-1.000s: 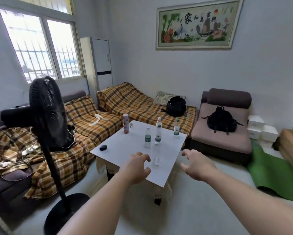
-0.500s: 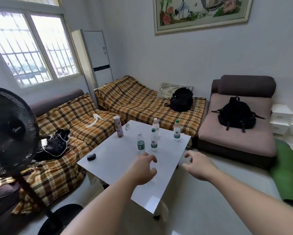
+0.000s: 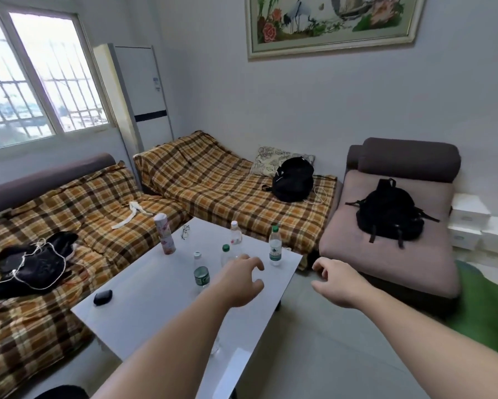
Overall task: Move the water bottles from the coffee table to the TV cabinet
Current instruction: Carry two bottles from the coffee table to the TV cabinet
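Observation:
Several clear water bottles stand on the white coffee table [image 3: 144,315]: one with a dark green label [image 3: 201,273], one with a green cap [image 3: 226,254] partly behind my left hand, one with a white cap [image 3: 235,233] farther back, and a green-capped one [image 3: 275,245] near the table's right edge. My left hand [image 3: 238,281] hovers over the table with fingers spread, holding nothing, just short of the green-capped bottle. My right hand [image 3: 338,281] is open beyond the table's right edge, over the floor. The TV cabinet is not in view.
A pink patterned can [image 3: 165,234], glasses [image 3: 186,231] and a small black case [image 3: 102,297] also sit on the table. Plaid-covered sofas line the left and back; black backpacks [image 3: 294,180] [image 3: 387,214] lie on the seats. A green mat [image 3: 489,309] lies on the right.
The view has moved closer to the table and the fan has left the frame. Both hands have reached farther forward, the left now over the table near the bottles.

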`<action>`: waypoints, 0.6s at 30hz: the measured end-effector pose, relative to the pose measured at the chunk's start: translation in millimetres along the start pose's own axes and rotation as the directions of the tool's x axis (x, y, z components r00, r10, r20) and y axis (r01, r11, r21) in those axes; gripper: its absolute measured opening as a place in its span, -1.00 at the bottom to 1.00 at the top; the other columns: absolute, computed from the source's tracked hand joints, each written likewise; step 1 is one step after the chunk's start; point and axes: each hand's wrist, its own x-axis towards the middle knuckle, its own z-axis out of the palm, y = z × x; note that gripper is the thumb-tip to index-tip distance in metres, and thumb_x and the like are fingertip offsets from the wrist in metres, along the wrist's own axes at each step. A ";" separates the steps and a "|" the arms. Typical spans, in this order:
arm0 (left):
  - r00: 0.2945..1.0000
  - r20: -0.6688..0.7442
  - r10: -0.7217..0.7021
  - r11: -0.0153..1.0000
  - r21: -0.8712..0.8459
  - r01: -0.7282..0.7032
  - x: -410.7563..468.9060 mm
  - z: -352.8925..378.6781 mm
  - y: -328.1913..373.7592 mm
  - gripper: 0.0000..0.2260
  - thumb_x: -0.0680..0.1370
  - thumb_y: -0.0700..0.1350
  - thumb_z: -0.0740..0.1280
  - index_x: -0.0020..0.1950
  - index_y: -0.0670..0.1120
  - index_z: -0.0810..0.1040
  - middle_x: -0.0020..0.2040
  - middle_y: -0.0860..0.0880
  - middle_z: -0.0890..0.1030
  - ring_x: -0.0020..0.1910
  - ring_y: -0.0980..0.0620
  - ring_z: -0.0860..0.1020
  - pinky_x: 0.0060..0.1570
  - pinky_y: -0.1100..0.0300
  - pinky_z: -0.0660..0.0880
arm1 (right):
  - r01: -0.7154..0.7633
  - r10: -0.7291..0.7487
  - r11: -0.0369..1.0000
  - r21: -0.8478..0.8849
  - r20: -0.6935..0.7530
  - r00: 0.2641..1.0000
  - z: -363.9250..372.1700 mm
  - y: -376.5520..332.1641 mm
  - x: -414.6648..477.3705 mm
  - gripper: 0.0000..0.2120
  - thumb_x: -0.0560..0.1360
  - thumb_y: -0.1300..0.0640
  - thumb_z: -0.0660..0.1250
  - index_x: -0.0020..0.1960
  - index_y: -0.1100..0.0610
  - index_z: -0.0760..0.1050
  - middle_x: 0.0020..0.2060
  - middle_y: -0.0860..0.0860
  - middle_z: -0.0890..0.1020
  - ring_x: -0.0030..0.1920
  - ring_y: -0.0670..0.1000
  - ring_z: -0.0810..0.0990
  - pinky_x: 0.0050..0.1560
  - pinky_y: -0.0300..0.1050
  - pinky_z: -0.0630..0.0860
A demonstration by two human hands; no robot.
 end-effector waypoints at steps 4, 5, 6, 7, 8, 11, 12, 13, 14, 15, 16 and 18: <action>1.000 0.001 0.000 1.000 -0.013 0.001 70.4 12.8 -13.5 -0.69 0.51 0.04 0.26 0.26 0.11 0.43 0.29 0.01 0.47 0.17 0.02 0.46 0.10 0.14 0.47 | 0.008 -0.007 0.999 -0.041 0.018 1.000 -3.4 18.5 62.4 -0.59 0.46 0.01 0.28 0.30 0.02 0.43 0.14 -0.01 0.51 0.02 -0.03 0.47 -0.03 -0.17 0.42; 1.000 -0.003 -0.002 1.000 -0.024 0.002 90.0 17.1 -19.4 -0.68 0.52 0.04 0.26 0.27 0.10 0.43 0.30 0.01 0.46 0.18 0.02 0.46 0.09 0.15 0.47 | 0.009 -0.008 0.998 -0.059 0.028 1.000 -3.2 22.3 81.4 -0.60 0.46 0.01 0.27 0.29 0.01 0.43 0.09 -0.03 0.49 0.01 -0.04 0.46 -0.04 -0.17 0.43; 1.000 -0.006 -0.006 0.999 -0.039 0.005 110.1 21.8 -26.0 -0.68 0.52 0.03 0.27 0.27 0.09 0.43 0.31 0.01 0.46 0.18 0.02 0.46 0.09 0.15 0.47 | 0.011 -0.008 0.997 -0.079 0.039 0.999 -2.9 25.3 101.6 -0.61 0.46 0.00 0.27 0.28 0.01 0.42 0.05 -0.05 0.47 0.00 -0.03 0.46 -0.04 -0.15 0.44; 1.000 -0.008 -0.015 0.998 -0.061 0.014 129.5 26.2 -32.8 -0.69 0.52 0.03 0.27 0.27 0.09 0.43 0.31 0.01 0.45 0.19 0.01 0.46 0.11 0.14 0.48 | 0.012 -0.007 0.995 -0.097 0.052 0.999 -2.1 27.5 122.1 -0.61 0.45 0.00 0.27 0.27 0.00 0.42 0.03 -0.06 0.45 0.00 -0.02 0.47 -0.04 -0.14 0.46; 1.000 -0.007 -0.027 0.996 -0.083 0.026 148.5 29.7 -40.6 -0.69 0.52 0.03 0.27 0.27 0.09 0.44 0.31 0.01 0.45 0.19 0.01 0.46 0.13 0.12 0.49 | 0.016 -0.008 0.993 -0.113 0.064 0.998 -1.2 29.3 144.2 -0.62 0.45 0.00 0.27 0.26 0.01 0.42 0.02 -0.06 0.45 0.00 -0.01 0.48 -0.02 -0.12 0.48; 0.998 0.032 -0.051 0.993 -0.107 0.054 194.3 33.8 -67.5 -0.70 0.52 0.03 0.27 0.25 0.09 0.44 0.31 0.00 0.45 0.19 0.00 0.46 0.15 0.08 0.48 | 0.034 -0.007 0.980 -0.194 0.141 0.990 -0.4 29.9 208.0 -0.61 0.45 0.00 0.25 0.27 0.01 0.42 0.05 -0.03 0.47 0.02 0.00 0.49 0.02 -0.09 0.50; 0.997 0.046 -0.064 0.992 -0.103 0.069 205.6 33.6 -77.8 -0.70 0.52 0.03 0.26 0.25 0.09 0.44 0.31 -0.01 0.45 0.18 -0.02 0.46 0.14 0.07 0.48 | 0.043 -0.005 0.973 -0.227 0.165 0.986 0.1 27.6 226.7 -0.60 0.45 -0.01 0.24 0.27 0.01 0.42 0.06 -0.03 0.47 0.02 0.01 0.49 0.03 -0.07 0.50; 0.995 0.052 -0.086 0.991 -0.101 0.091 216.6 32.3 -88.7 -0.70 0.52 0.02 0.26 0.25 0.08 0.44 0.32 -0.01 0.45 0.18 -0.03 0.47 0.14 0.07 0.48 | 0.052 -0.008 0.967 -0.248 0.176 0.984 0.8 25.2 245.1 -0.61 0.45 -0.02 0.24 0.27 0.01 0.42 0.06 -0.03 0.48 0.02 0.02 0.49 0.03 -0.06 0.51; 0.992 0.047 -0.116 0.987 -0.104 0.120 227.4 30.0 -99.7 -0.70 0.52 0.02 0.26 0.25 0.07 0.45 0.32 -0.01 0.44 0.18 -0.04 0.46 0.14 0.05 0.47 | 0.061 -0.015 0.965 -0.257 0.180 0.983 1.7 22.4 264.1 -0.61 0.45 -0.03 0.24 0.27 0.01 0.42 0.07 -0.02 0.49 0.02 0.02 0.50 0.04 -0.05 0.51; 0.988 0.037 -0.149 0.981 -0.119 0.152 238.1 26.9 -110.2 -0.70 0.51 0.01 0.26 0.24 0.06 0.45 0.32 -0.02 0.44 0.20 -0.06 0.46 0.16 0.03 0.46 | 0.074 -0.023 0.962 -0.263 0.191 0.981 3.0 18.4 282.1 -0.60 0.46 -0.03 0.24 0.28 0.01 0.41 0.09 -0.01 0.50 0.03 0.02 0.50 0.04 -0.05 0.52; 0.983 0.030 -0.183 0.973 -0.138 0.185 247.3 24.2 -119.4 -0.70 0.51 0.00 0.26 0.24 0.06 0.45 0.32 -0.03 0.45 0.20 -0.08 0.45 0.19 0.01 0.45 | 0.091 -0.033 0.958 -0.271 0.209 0.977 5.0 13.1 298.3 -0.59 0.46 -0.03 0.24 0.29 0.01 0.41 0.12 0.00 0.50 0.03 0.02 0.50 0.04 -0.05 0.51; 0.974 0.032 -0.223 0.960 -0.167 0.225 261.9 20.3 -134.4 -0.70 0.51 -0.01 0.27 0.25 0.04 0.45 0.30 -0.04 0.45 0.20 -0.08 0.45 0.20 0.01 0.44 | 0.137 -0.060 0.945 -0.296 0.257 0.965 11.0 1.3 326.5 -0.58 0.47 -0.04 0.24 0.30 0.00 0.39 0.14 0.00 0.51 0.03 0.00 0.49 0.02 -0.08 0.50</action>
